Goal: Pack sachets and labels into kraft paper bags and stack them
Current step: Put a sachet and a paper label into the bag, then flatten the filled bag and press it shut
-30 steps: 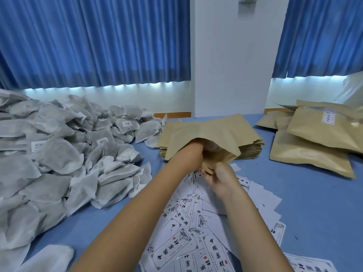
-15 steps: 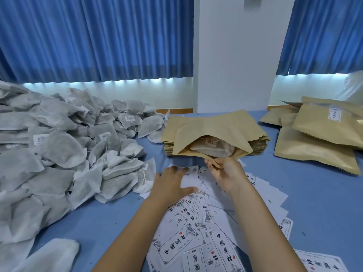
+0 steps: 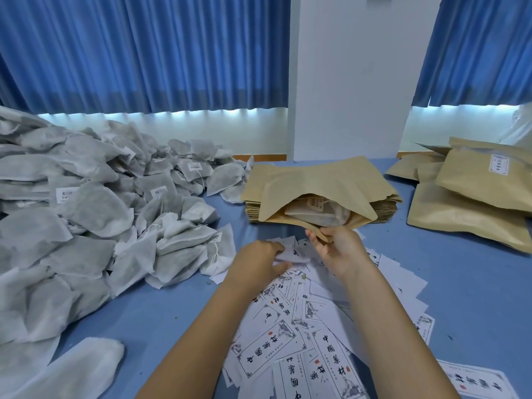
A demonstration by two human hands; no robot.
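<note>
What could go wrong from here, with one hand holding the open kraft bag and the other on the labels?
1. The right hand pinches only the lower lip of the open brown kraft paper bag; the white fabric sachet at its mouth could slide out if it tips.
2. The left hand touches overlapping white printed labels, so it may lift two.

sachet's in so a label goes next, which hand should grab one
Left: the left hand rests on the loose labels, while the right hand pinches the lower lip of the open kraft bag, sachet inside.
</note>
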